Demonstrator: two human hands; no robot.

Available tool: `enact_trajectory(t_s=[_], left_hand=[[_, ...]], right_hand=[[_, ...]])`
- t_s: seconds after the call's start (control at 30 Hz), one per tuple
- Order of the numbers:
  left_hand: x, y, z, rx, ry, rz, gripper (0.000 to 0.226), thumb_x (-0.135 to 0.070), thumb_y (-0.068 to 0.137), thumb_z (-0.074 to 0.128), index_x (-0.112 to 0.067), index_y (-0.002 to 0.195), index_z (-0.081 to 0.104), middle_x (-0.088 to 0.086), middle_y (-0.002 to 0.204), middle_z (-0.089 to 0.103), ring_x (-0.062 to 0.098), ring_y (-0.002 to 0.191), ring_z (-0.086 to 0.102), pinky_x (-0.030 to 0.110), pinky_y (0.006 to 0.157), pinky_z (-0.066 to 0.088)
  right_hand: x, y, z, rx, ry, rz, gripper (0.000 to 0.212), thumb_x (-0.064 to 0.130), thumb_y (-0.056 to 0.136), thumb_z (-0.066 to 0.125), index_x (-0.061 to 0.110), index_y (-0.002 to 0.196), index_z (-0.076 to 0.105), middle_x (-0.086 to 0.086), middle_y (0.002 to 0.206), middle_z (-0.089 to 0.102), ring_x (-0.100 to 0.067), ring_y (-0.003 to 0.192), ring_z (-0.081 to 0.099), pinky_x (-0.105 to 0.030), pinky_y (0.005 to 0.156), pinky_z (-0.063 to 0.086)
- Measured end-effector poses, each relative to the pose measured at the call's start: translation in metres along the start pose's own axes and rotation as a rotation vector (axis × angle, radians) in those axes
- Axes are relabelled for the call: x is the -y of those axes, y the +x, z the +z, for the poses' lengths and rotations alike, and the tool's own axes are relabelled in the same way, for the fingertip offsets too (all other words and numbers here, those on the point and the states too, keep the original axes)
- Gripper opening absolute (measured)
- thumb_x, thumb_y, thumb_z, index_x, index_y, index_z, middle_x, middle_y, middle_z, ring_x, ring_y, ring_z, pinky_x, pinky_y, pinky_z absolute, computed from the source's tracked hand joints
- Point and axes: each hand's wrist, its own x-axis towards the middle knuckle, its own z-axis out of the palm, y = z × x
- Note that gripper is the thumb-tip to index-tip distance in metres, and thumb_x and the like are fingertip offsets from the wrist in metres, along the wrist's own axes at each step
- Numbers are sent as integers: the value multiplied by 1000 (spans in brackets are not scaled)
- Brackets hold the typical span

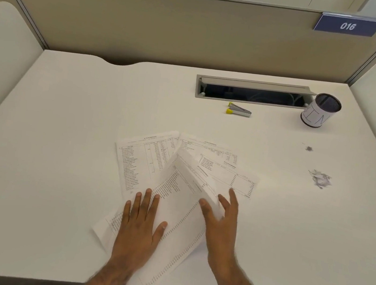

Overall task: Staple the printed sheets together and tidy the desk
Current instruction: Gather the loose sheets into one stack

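Several printed sheets (144, 160) lie fanned out on the white desk (62, 122), one hanging over the front edge. My left hand (142, 223) presses flat on the sheets, fingers spread. My right hand (221, 219) pinches the lifted right edge of the top sheet (187, 186) between thumb and fingers. A silver stapler with yellow ends (239, 110) lies far behind the papers, apart from both hands.
A paper-wrapped cup marked as a bin (318, 113) stands at the back right beside an open cable slot (251, 93). A crumpled paper scrap (321, 178) and a small dark speck pile (308, 148) lie at the right. Partition walls surround the desk.
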Motion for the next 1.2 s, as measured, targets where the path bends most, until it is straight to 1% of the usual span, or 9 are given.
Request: enact_trajectory(t_s=[0.17,0.27,0.43,0.5,0.6,0.7,0.8,1.07,1.2], left_hand=[[2,-1,1,-25,-7,13,78,-70,101,8,-26,164,-5,0,173,-6,24,160,-6,47,127,0],[0,-1,3,-4,-19,-2,77,-68,102,11,-26,165,-2,0,173,-6,25,160,-3,52,128,5],[4,15,-36,-142,-70,64,82,-71,101,23,-22,165,8,3,174,0,24,160,-1,50,129,-2],[10,32,-72,-184,-306,14,93,-79,93,32,-24,165,7,-4,173,3,14,159,1,38,129,-3],[5,53,-139,-11,-957,-186,120,-94,64,60,-30,161,27,-12,156,47,7,144,42,39,124,28],[-11,56,-182,127,-1252,-82,72,-61,73,82,-23,132,66,-5,123,76,15,117,70,41,108,52],[-35,49,-206,57,-1322,-9,28,-26,87,79,-22,114,76,-2,116,78,18,111,73,34,98,58],[-68,36,-208,-99,-1393,104,35,-58,74,82,-40,104,79,-9,108,79,13,103,74,30,88,61],[-75,42,-181,-82,-1362,-1,22,-35,81,78,-42,101,79,-12,106,79,10,103,74,29,87,58]], right_hand=[[-1,-23,7,29,420,262,56,26,85,76,29,133,47,-2,118,71,-23,102,72,-47,85,60],[-5,-36,16,122,329,307,25,13,93,67,24,115,64,-3,111,75,-26,100,72,-48,86,60],[13,-32,11,137,93,197,22,11,97,57,26,111,65,1,103,76,-20,89,75,-36,74,63],[32,-23,-4,178,62,154,23,12,95,60,21,115,68,0,103,77,-21,93,75,-44,84,61],[60,-13,-33,235,61,77,22,9,93,65,10,114,70,-6,106,77,-25,98,74,-49,92,57],[92,-7,-53,251,93,-41,23,2,89,67,5,112,72,-9,108,77,-27,102,72,-45,92,58],[121,-6,-61,262,124,-190,26,3,85,69,5,110,73,-9,110,76,-27,105,71,-37,92,58],[127,-2,-67,258,154,-307,33,-6,85,67,11,113,72,-6,113,75,-25,105,71,-38,90,56],[110,-4,-61,251,43,-254,40,-8,86,65,26,104,74,0,107,76,-18,102,71,-41,93,56]])
